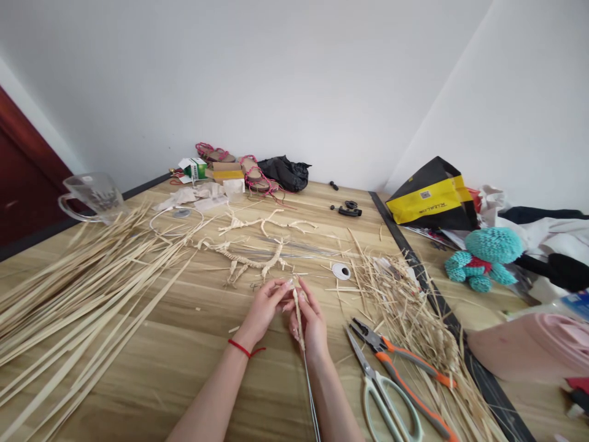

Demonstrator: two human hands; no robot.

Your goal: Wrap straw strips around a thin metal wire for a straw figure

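In the head view, a wood-grain tabletop (193, 350) stretches toward a pale plain wall (285, 80), with a dark red door (27, 172) at far left. Near the front centre, the person's right hand (313, 322) grasps a straw-wrapped wire stem (299, 322), fingers curled round it; bare wires (311, 393) run from its lower end toward the near edge. The left hand (262, 307), a red cord (240, 348) at its wrist, has thumb and fingertips pinched on the stem's upper end.

Just beyond lie two branching wrapped figures (248, 263), and to their right a googly eye (341, 271). Long straw strips (87, 294) fan across the left side, reaching near a glass mug (99, 196). On the right, scissors (381, 393) and orange-handled pliers (391, 365) lie beside tangled straw scraps (405, 301).

Along the wall sit sandals (253, 174) and a black plastic bag (286, 174). Past a dark edge strip (407, 252) stand a black-and-yellow paper bag (430, 199), a turquoise figurine (494, 245) and a pink roll (510, 350).
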